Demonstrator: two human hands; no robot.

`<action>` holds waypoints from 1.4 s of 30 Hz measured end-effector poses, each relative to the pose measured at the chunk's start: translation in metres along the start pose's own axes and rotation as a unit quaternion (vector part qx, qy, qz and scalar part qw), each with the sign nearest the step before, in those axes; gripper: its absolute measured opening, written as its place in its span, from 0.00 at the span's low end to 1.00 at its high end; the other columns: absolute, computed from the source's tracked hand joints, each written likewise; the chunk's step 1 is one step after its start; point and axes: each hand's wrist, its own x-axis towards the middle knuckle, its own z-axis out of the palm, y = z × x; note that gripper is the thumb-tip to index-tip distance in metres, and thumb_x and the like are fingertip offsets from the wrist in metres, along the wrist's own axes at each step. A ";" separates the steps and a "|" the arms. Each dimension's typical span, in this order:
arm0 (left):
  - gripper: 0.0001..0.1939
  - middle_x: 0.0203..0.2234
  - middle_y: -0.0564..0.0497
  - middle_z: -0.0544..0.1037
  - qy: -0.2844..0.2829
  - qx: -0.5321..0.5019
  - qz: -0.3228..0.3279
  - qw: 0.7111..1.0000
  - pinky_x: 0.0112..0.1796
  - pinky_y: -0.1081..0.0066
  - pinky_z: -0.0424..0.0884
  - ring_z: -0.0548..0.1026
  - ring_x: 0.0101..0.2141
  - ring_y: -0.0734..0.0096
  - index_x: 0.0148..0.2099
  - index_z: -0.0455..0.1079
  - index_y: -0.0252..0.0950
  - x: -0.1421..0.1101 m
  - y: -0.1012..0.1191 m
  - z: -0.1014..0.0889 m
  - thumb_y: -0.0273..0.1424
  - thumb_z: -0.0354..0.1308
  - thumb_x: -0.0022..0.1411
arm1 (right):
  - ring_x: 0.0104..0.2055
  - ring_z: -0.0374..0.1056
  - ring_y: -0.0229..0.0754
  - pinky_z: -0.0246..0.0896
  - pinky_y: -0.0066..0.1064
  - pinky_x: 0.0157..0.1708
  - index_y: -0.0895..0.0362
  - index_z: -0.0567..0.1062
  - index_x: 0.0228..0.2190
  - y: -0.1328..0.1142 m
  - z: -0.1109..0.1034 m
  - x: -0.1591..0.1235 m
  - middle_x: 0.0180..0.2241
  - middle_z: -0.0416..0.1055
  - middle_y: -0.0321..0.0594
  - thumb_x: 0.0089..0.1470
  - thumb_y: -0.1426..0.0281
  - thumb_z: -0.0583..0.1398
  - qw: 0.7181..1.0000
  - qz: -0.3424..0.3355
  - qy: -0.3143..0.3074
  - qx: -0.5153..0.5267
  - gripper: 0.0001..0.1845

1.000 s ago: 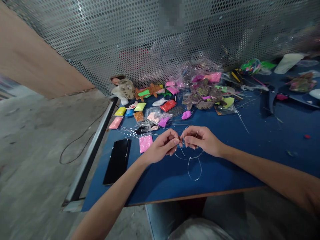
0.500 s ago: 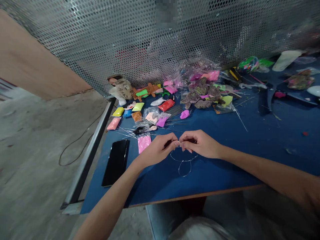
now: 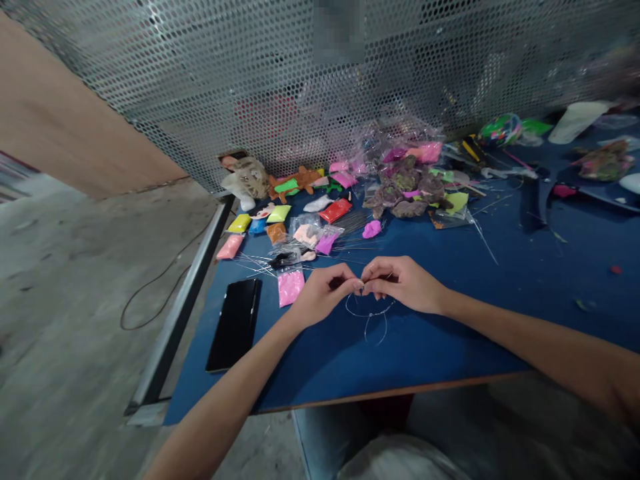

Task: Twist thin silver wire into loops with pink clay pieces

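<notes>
A thin silvery wire [image 3: 371, 315], bent into a wide loop with a smaller loop below it, hangs between my hands above the blue table. My left hand [image 3: 327, 292] pinches it between thumb and forefinger. Against those fingertips, my right hand [image 3: 400, 283] pinches the same wire, its fingers curled. Where the fingertips meet, the wire is mostly hidden. To the left of my left hand is a pink packet [image 3: 291, 287], and a lump of magenta clay [image 3: 371, 229] sits beyond both hands.
A black phone [image 3: 233, 325] lies at the table's left. Behind are several coloured clay packets [image 3: 336, 211], loose straight wires [image 3: 353, 223], brown lumpy shapes [image 3: 407, 193] and a white cup [image 3: 579, 122]. A perforated metal panel [image 3: 280, 73] stands along the back edge.
My fingertips have come together on the wire, and a free wire end seen before is now mostly covered. The hanging small loop has swung and turned.
</notes>
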 end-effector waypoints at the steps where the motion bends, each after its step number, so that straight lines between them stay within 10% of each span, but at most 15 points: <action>1: 0.16 0.28 0.52 0.78 0.005 0.006 0.002 1.000 0.30 0.76 0.63 0.71 0.28 0.76 0.35 0.73 0.34 0.000 -0.002 0.001 0.41 0.58 0.68 | 0.28 0.71 0.37 0.70 0.31 0.32 0.55 0.78 0.37 0.001 0.000 0.000 0.32 0.78 0.38 0.58 0.64 0.65 1.000 0.000 0.001 0.000 0.08; 16: 0.14 0.29 0.52 0.78 0.061 -0.008 -0.016 0.998 0.33 0.73 0.69 0.74 0.30 0.73 0.35 0.72 0.36 0.001 -0.002 0.004 0.42 0.64 0.62 | 0.27 0.69 0.35 0.64 0.27 0.27 0.55 0.82 0.35 -0.006 -0.003 0.000 0.31 0.79 0.38 0.59 0.62 0.63 0.999 0.006 -0.013 -0.041 0.11; 28: 0.19 0.29 0.50 0.80 0.054 0.025 -0.069 0.996 0.28 0.74 0.69 0.76 0.26 0.73 0.38 0.74 0.35 -0.005 0.022 -0.003 0.47 0.58 0.66 | 0.26 0.72 0.37 0.69 0.30 0.29 0.57 0.81 0.33 -0.007 -0.002 0.001 0.28 0.77 0.38 0.56 0.62 0.65 0.995 -0.002 0.096 -0.040 0.10; 42: 0.14 0.20 0.56 0.76 0.053 0.146 0.045 0.987 0.27 0.76 0.63 0.71 0.22 0.77 0.47 0.77 0.40 -0.003 0.006 0.001 0.40 0.54 0.71 | 0.27 0.72 0.38 0.69 0.31 0.30 0.58 0.79 0.33 -0.007 -0.004 0.002 0.28 0.77 0.40 0.59 0.58 0.64 0.998 0.004 0.057 0.020 0.16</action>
